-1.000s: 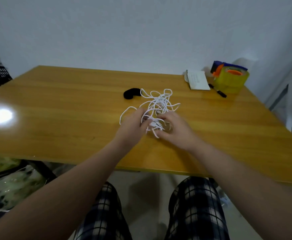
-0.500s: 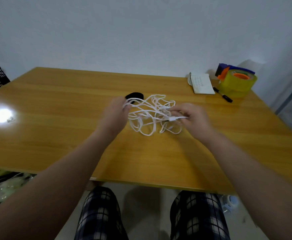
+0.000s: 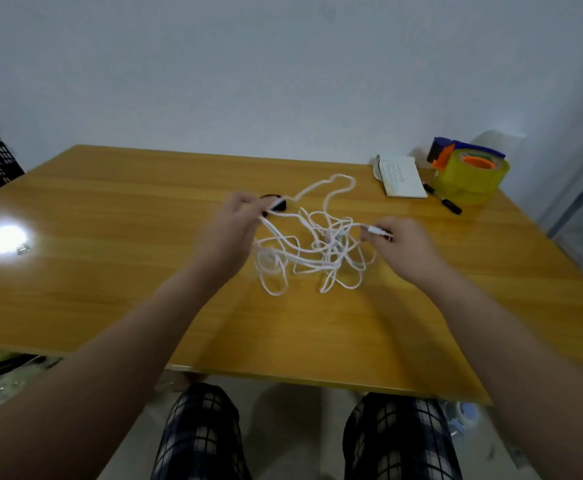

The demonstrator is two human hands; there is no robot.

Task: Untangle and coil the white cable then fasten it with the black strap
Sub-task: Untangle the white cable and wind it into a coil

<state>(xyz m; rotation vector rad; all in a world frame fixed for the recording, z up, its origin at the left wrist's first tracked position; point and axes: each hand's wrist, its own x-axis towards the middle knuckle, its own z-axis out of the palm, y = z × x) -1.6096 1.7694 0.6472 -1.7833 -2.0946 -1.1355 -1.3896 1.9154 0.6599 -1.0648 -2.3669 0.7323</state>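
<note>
white cable (image 3: 330, 242) sags tangled between left hand (image 3: 231, 226) and right hand (image 3: 405, 244), both pinching it.

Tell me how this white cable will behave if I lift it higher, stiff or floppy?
Probably floppy: the white cable sags in loose loops between the left hand and right hand. Likely light: fingertip pinches alone lift it. Crossed loops in the middle may snag rather than fall free.
</note>
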